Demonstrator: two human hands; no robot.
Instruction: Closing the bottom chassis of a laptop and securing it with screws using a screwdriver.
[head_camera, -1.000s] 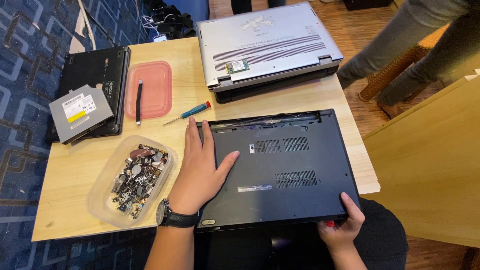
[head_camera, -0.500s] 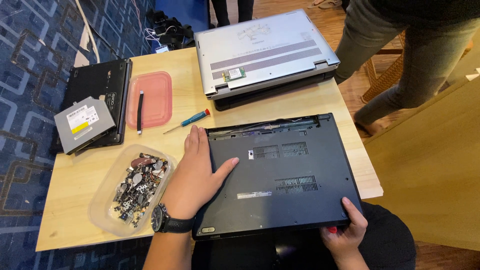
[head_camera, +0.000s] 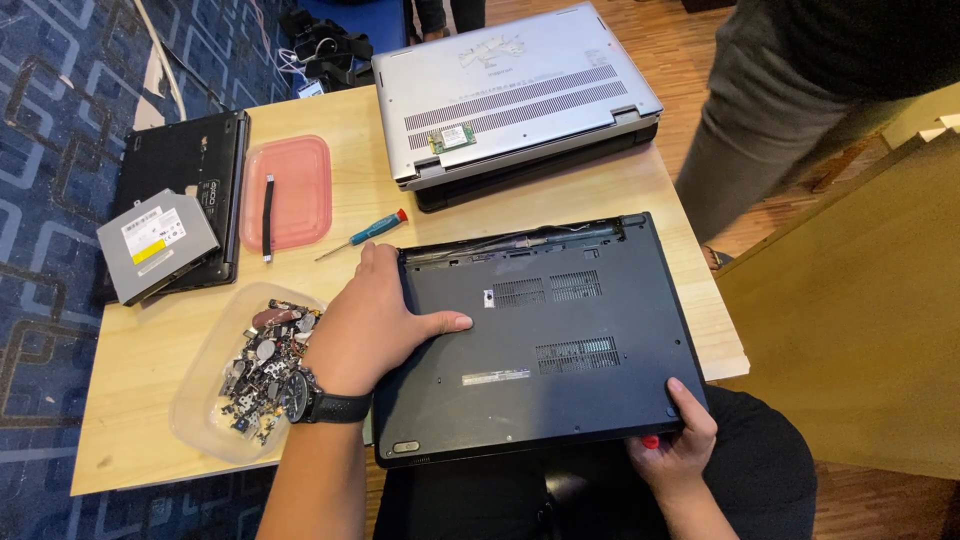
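1. The black laptop (head_camera: 545, 335) lies upside down at the near edge of the table (head_camera: 150, 370).
2. Keep the left hand (head_camera: 370, 325) flat on it, fingers together.
3. The right hand (head_camera: 680, 440) pinches the near corner; grip firmly.

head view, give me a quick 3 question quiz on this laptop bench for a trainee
1. True or false: the black laptop lies with its underside up.
2. Which hand lies flat on the laptop's base? A) left hand B) right hand C) neither
3. Fill in: the screwdriver with the blue handle lies between the pink lid and the ____ laptop.

Key:
1. True; vents and a label face up.
2. A; the right hand grips the near right corner instead.
3. Silver.
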